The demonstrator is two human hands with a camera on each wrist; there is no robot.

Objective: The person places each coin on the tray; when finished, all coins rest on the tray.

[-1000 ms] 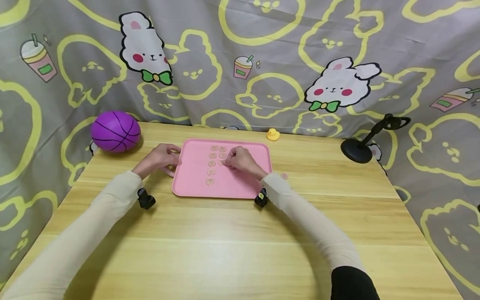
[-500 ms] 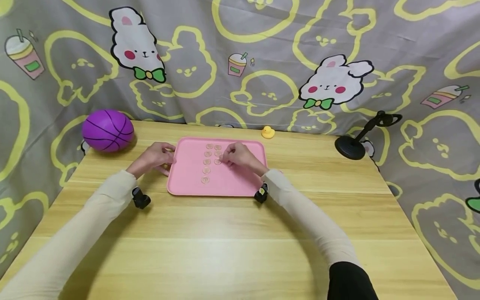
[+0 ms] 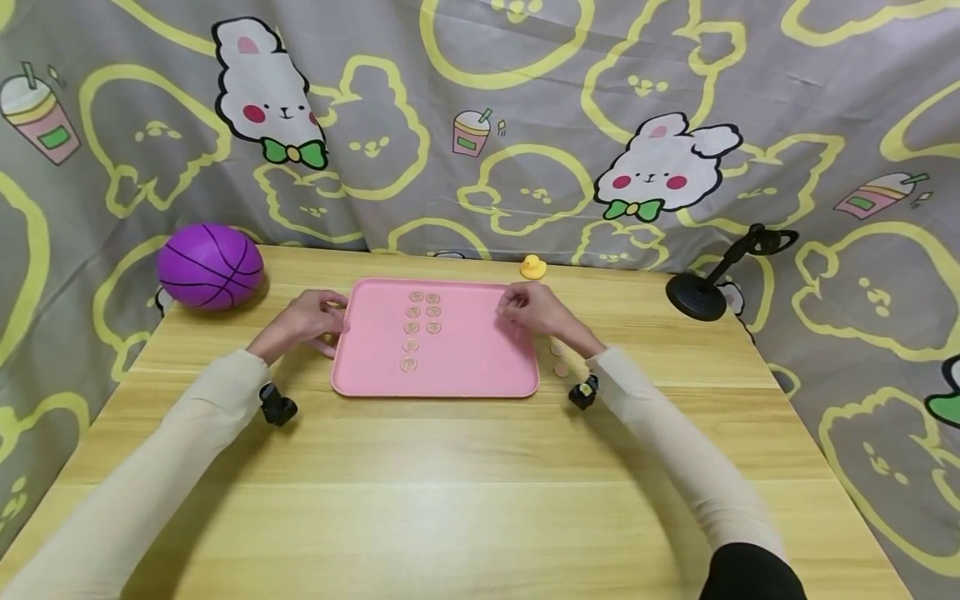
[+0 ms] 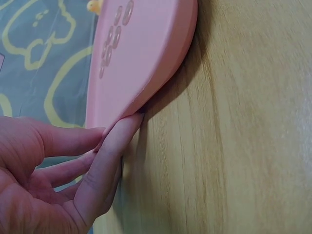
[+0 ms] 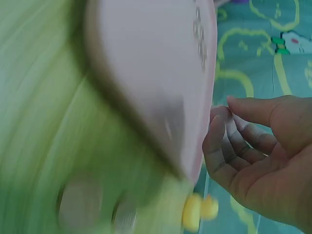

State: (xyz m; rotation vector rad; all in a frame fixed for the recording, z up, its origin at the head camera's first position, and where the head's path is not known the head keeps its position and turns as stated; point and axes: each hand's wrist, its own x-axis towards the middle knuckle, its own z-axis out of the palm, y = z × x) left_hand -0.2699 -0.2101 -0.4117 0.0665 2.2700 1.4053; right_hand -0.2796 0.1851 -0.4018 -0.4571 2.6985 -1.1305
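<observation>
A pink tray (image 3: 480, 367) lies on the wooden table, with several round coins (image 3: 410, 344) set in two columns on its left half. The left column is longer than the right one. My left hand (image 3: 310, 319) pinches the tray's left rim; in the left wrist view the thumb (image 4: 73, 141) is on the inner side and the fingers are outside and under the edge. Over the tray's right part hovers my right hand (image 3: 536, 308), its fingers (image 5: 214, 141) loosely bent, with nothing between them and the thumb. Two loose coins (image 3: 561, 369) lie just right of the tray.
A purple basketball (image 3: 211, 267) sits at the back left of the table. Behind the tray is a yellow rubber duck (image 3: 533, 267). A black stand (image 3: 697, 296) with a round base is at the back right. A patterned curtain (image 3: 405, 192) hangs along the table's back.
My right hand has let go of a coin at the lower end of the right column and moved right, toward the tray's right edge. The left hand keeps its pinch on the rim.
</observation>
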